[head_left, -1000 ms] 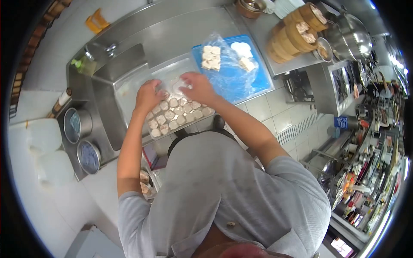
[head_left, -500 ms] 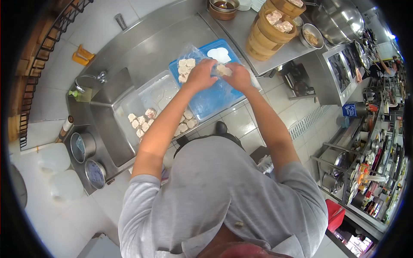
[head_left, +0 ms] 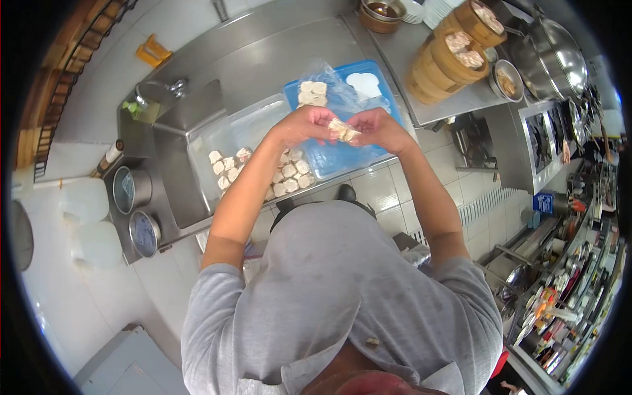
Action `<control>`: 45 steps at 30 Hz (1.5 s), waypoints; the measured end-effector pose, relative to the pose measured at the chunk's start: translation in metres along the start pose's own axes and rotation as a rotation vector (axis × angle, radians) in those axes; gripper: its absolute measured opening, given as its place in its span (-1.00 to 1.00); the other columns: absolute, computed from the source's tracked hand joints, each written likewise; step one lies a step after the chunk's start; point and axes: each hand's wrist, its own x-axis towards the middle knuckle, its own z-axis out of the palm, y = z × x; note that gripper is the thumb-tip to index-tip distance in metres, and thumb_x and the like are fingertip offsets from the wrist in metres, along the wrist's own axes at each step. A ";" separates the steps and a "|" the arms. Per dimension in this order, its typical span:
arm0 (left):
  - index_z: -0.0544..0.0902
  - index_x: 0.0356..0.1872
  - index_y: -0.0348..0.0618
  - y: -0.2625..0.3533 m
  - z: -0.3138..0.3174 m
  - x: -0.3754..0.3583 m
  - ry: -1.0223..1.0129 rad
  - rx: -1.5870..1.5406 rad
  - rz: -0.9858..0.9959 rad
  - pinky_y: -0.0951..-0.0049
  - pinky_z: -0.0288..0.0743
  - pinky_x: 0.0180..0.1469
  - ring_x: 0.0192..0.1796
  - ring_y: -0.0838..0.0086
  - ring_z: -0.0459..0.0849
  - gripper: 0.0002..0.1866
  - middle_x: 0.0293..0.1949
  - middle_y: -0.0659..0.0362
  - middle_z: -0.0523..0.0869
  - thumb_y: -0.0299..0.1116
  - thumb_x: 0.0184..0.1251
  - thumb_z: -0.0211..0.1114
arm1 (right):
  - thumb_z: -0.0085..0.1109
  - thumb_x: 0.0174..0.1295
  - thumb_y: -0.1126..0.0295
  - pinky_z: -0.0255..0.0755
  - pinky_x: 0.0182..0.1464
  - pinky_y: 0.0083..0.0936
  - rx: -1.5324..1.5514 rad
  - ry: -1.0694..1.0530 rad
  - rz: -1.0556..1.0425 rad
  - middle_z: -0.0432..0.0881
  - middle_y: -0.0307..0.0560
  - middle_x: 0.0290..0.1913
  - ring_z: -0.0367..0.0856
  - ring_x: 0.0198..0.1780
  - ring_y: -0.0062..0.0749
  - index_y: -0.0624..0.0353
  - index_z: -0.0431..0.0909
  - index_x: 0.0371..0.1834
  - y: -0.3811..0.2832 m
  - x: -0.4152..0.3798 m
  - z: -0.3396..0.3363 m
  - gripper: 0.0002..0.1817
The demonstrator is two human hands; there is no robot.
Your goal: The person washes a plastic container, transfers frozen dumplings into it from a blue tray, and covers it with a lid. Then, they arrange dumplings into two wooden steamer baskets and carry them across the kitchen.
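My left hand (head_left: 301, 125) and my right hand (head_left: 385, 130) meet over the blue tray (head_left: 334, 164), fingers closed on a small cluster of pale dumplings (head_left: 343, 130) between them. How many pieces it has is hard to make out. Under and behind my hands, a crumpled clear plastic sheet (head_left: 332, 85) lies across the tray. More pale dumplings (head_left: 312, 92) sit in a block at the tray's far left, and white paper liners (head_left: 363, 84) at its far right. To the left, partly behind my left forearm, a clear plastic container (head_left: 260, 115) holds several separate dumplings (head_left: 288, 172).
A steel sink (head_left: 174, 158) with a faucet (head_left: 174, 89) is at left, two metal pots (head_left: 145, 232) nearer me. Bamboo steamers (head_left: 431, 76) holding dumplings and a metal bowl (head_left: 507, 82) stand on the right-hand counter. Further right is a large steel pot (head_left: 559, 56).
My hands have drawn back toward me from the tray, bringing the dumpling cluster with them. The whole view has shifted, so the counter appears further right.
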 end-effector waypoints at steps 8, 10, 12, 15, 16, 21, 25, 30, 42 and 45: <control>0.60 0.16 -0.23 -0.026 -0.076 -0.105 0.376 -0.161 0.305 0.45 0.60 0.07 -0.03 0.47 0.75 -0.54 -0.02 0.16 0.78 -0.53 0.23 0.48 | 0.53 0.10 0.39 0.54 -0.19 -0.59 -0.197 0.102 0.041 0.76 -0.26 -0.24 0.68 -0.25 -0.63 0.21 0.74 -0.03 -0.010 0.049 0.054 -0.64; 0.62 0.08 -0.20 -0.032 -0.113 -0.141 0.557 0.077 0.193 0.45 0.59 0.07 -0.05 0.50 0.74 -0.57 -0.06 0.18 0.78 -0.55 0.16 0.49 | 0.51 0.11 0.39 0.49 -0.24 -0.66 -0.590 0.204 -0.011 0.71 -0.33 -0.32 0.65 -0.27 -0.70 0.16 0.74 0.00 -0.017 0.064 0.074 -0.65; 0.64 0.01 -0.16 -0.040 -0.126 -0.154 0.684 0.335 0.061 0.47 0.57 0.06 -0.07 0.53 0.73 -0.60 -0.08 0.21 0.78 -0.55 0.11 0.50 | 0.48 0.08 0.39 0.55 -0.18 -0.49 -0.600 0.152 -0.123 0.70 -0.15 -0.22 0.68 -0.25 -0.46 0.13 0.72 0.02 0.000 0.086 0.097 -0.62; 0.67 -0.13 -0.07 -0.071 -0.115 -0.147 0.771 0.682 -0.080 0.38 0.57 -0.01 -0.08 0.44 0.73 -0.63 -0.14 0.20 0.76 -0.45 0.00 0.58 | 0.43 0.03 0.39 0.60 -0.06 -0.27 -0.808 0.108 -0.397 0.69 0.08 -0.02 0.70 -0.15 -0.16 0.12 0.71 0.03 0.034 0.128 0.132 -0.58; 0.66 -0.14 -0.06 -0.082 -0.109 -0.142 0.830 0.789 -0.085 0.32 0.57 -0.01 -0.08 0.37 0.73 -0.63 -0.15 0.17 0.75 -0.43 -0.02 0.58 | 0.40 0.02 0.41 0.60 -0.01 -0.22 -0.878 0.106 -0.399 0.67 0.12 0.02 0.70 -0.09 -0.07 0.11 0.71 0.04 0.045 0.142 0.140 -0.57; 0.65 -0.18 -0.03 -0.130 -0.092 -0.115 0.927 1.221 -0.135 0.07 0.56 0.02 -0.05 0.06 0.70 -0.61 -0.18 0.09 0.70 -0.29 -0.06 0.60 | 0.39 0.05 0.41 0.54 0.21 -0.11 -1.132 0.180 -0.182 0.63 0.13 0.09 0.63 0.15 0.11 0.16 0.71 0.06 0.097 0.186 0.168 -0.57; 0.68 -0.10 -0.06 -0.099 -0.078 -0.129 0.731 1.194 -0.320 0.11 0.57 0.09 0.02 0.10 0.70 -0.57 -0.14 0.09 0.72 -0.23 -0.03 0.59 | 0.45 0.07 0.31 0.56 0.21 -0.12 -1.096 0.148 -0.201 0.68 0.17 0.04 0.65 0.15 0.07 0.21 0.70 -0.03 0.074 0.163 0.176 -0.61; 0.68 0.04 -0.19 -0.097 -0.113 -0.125 0.749 0.773 0.003 0.24 0.62 0.02 -0.04 0.22 0.76 -0.51 -0.11 0.04 0.78 -0.19 0.11 0.56 | 0.55 0.03 0.16 0.63 0.02 -0.25 -0.751 0.638 -0.278 0.74 0.14 -0.14 0.75 -0.06 -0.04 0.24 0.69 -0.12 0.055 0.112 0.128 -0.55; 0.41 0.45 -0.27 -0.025 -0.068 0.047 0.684 0.401 -0.114 0.40 0.68 -0.29 -0.25 0.42 0.76 -0.20 -0.04 0.03 0.75 -0.31 0.17 0.53 | 0.59 0.02 -0.01 0.60 -0.14 -0.27 -0.316 0.782 0.183 0.77 0.02 -0.27 0.76 -0.22 -0.23 0.36 0.66 -0.06 0.082 0.113 0.047 -0.36; 0.40 0.40 -0.25 -0.028 -0.075 0.055 0.560 0.140 -0.166 0.35 0.70 -0.34 -0.27 0.41 0.75 -0.25 -0.11 0.08 0.72 -0.34 0.20 0.54 | 0.58 0.05 0.01 0.58 -0.19 -0.26 0.062 0.635 0.282 0.76 -0.06 -0.19 0.76 -0.13 -0.24 0.34 0.67 -0.02 0.069 0.105 0.038 -0.37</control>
